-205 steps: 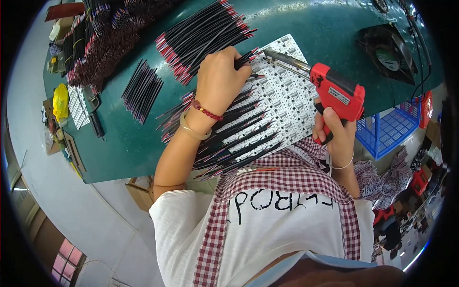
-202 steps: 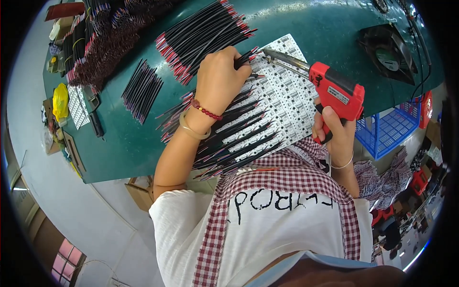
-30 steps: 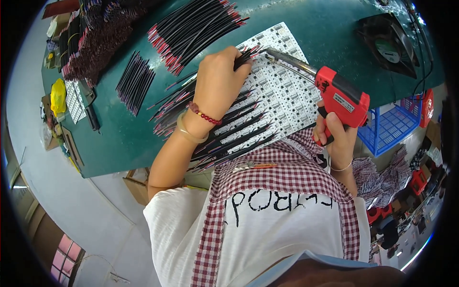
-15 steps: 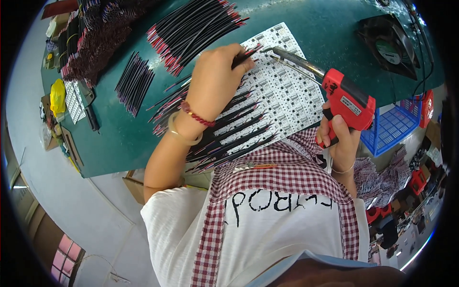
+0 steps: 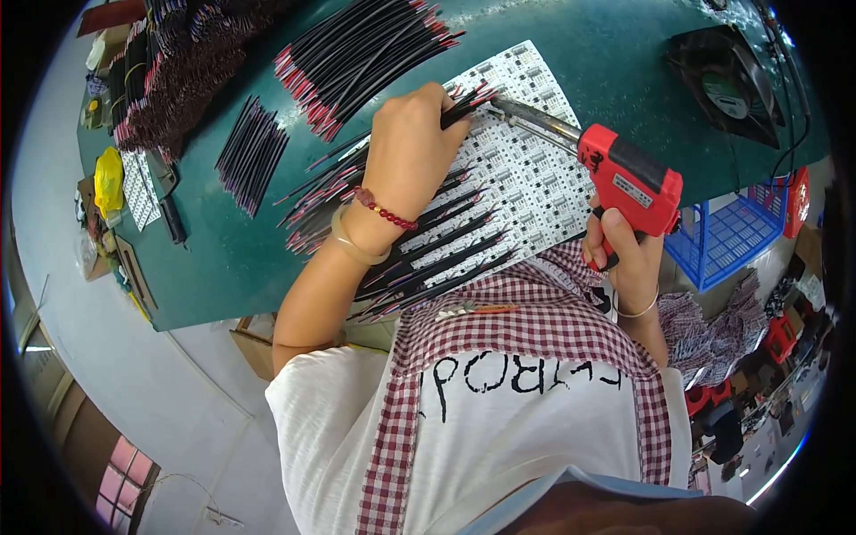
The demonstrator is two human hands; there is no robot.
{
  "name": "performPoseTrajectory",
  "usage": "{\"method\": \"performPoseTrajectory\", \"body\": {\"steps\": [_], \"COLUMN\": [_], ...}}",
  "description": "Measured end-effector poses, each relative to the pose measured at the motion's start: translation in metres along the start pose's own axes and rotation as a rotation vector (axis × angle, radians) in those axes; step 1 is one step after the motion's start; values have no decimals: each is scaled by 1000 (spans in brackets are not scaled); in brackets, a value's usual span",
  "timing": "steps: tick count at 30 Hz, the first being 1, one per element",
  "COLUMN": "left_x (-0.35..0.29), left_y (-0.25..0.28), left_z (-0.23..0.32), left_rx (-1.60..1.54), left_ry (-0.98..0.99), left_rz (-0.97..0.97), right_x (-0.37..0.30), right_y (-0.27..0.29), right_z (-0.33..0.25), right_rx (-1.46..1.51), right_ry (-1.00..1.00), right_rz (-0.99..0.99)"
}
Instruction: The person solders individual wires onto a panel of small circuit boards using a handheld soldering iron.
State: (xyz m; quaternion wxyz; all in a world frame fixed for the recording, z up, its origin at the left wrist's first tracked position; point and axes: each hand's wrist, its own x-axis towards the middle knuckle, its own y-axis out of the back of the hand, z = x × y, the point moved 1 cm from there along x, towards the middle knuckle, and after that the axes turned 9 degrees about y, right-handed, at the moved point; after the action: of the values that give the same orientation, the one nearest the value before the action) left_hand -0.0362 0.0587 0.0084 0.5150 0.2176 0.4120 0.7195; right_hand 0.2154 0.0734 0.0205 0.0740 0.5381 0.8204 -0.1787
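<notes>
My left hand (image 5: pixel 408 147) is closed on a black cable (image 5: pixel 465 104) whose stripped red and dark ends point to the right, over the far part of a white circuit-board panel (image 5: pixel 544 178). My right hand (image 5: pixel 631 259) grips the handle of a red-and-black soldering gun (image 5: pixel 635 183). Its metal tip is right by the cable's end, low over the panel; whether they touch I cannot tell. Rows of black cables (image 5: pixel 446 236) with red and dark ends lie across the panel's left part, partly under my left forearm.
On the green table (image 5: pixel 223 276) lie a large cable bundle (image 5: pixel 366 53), a smaller one (image 5: pixel 252 156) and a dark heap of cables (image 5: pixel 178 80). A black fan (image 5: pixel 727 89) with cords stands far right. Beyond the table's right edge is a blue crate (image 5: pixel 731 232).
The soldering gun in my right hand has moved left, bringing its tip closer to the cable's end. My left hand has shifted slightly right, still gripping the cable.
</notes>
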Motion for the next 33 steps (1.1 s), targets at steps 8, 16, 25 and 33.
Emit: {"method": "performPoseTrajectory", "body": {"steps": [8, 16, 25, 33], "left_x": [1, 4, 4, 6], "left_y": [1, 2, 0, 2], "left_z": [0, -1, -7, -4], "left_rx": [16, 7, 40, 24], "left_ry": [14, 31, -60, -34], "left_rz": [15, -13, 25, -12], "right_x": [-1, 2, 0, 0], "right_y": [-5, -5, -4, -1], "right_z": [-3, -4, -3, 0], "right_rx": [37, -3, -11, -54], "right_ry": [19, 19, 13, 18], "right_rz": [9, 14, 17, -15]}}
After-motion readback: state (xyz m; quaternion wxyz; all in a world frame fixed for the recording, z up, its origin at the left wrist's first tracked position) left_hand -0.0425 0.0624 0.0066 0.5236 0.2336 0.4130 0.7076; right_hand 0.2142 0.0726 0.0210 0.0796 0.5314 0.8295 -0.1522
